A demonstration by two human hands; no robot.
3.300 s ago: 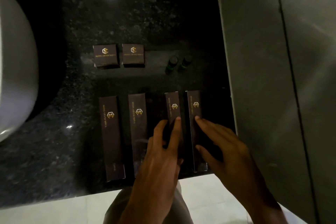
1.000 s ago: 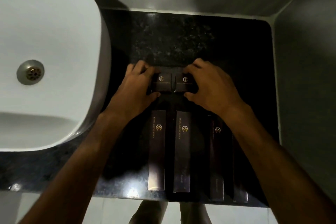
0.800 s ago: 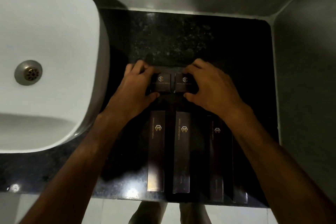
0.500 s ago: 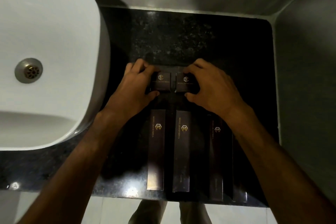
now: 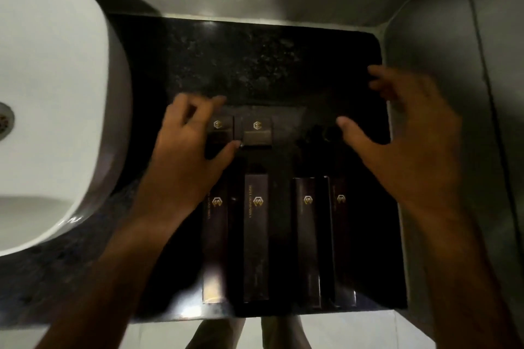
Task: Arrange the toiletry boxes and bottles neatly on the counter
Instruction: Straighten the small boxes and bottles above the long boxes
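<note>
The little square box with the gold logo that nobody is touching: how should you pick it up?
Probably from above. The free small box lies flat on the counter, so pinch its far and near edges; those look clear. Its left edge sits close to the other small box under the left hand, leaving little finger room there. The right hand is open and nearest.

A bathroom: a white ceramic washbasin [image 5: 56,93] at nine o'clock sits on a black speckled stone counter [image 5: 255,65] against grey walls.
</note>
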